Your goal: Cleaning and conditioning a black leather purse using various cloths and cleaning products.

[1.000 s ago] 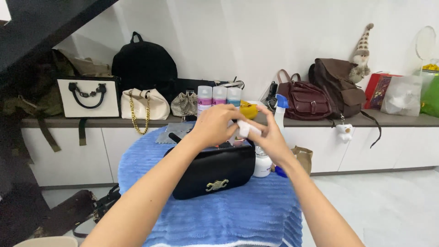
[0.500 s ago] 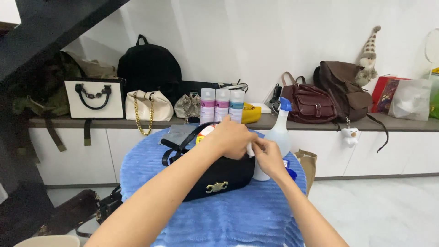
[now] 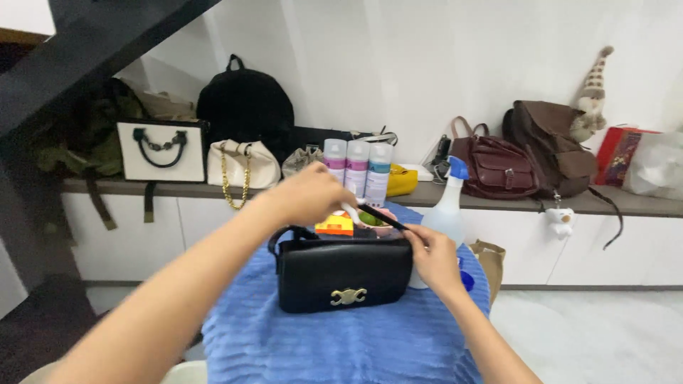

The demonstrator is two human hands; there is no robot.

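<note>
A black handbag (image 3: 345, 274) with a gold clasp stands on a small table covered by a blue ribbed cloth (image 3: 341, 341). My left hand (image 3: 306, 195) hovers above the bag's top, its fingers closed on the white end of a thin stick (image 3: 370, 213). The stick's black part slants down to my right hand (image 3: 430, 259), which pinches that end at the bag's right corner. Behind the bag are an orange box (image 3: 334, 224) and a small bowl (image 3: 377, 222) with something green in it. What the stick is cannot be told.
A clear spray bottle (image 3: 448, 210) with a blue nozzle stands right of the bag, with three spray cans (image 3: 356, 167) behind. A long shelf (image 3: 640, 203) holds a black backpack (image 3: 245, 107), a white tote (image 3: 162, 151), a cream bag (image 3: 242, 163), a maroon bag (image 3: 498, 167) and a brown backpack (image 3: 548, 142). A paper bag (image 3: 491, 256) stands by the table.
My hands were together above the bag. They have since drawn apart, the left up and left, the right down to the bag's right corner, with the thin stick between them.
</note>
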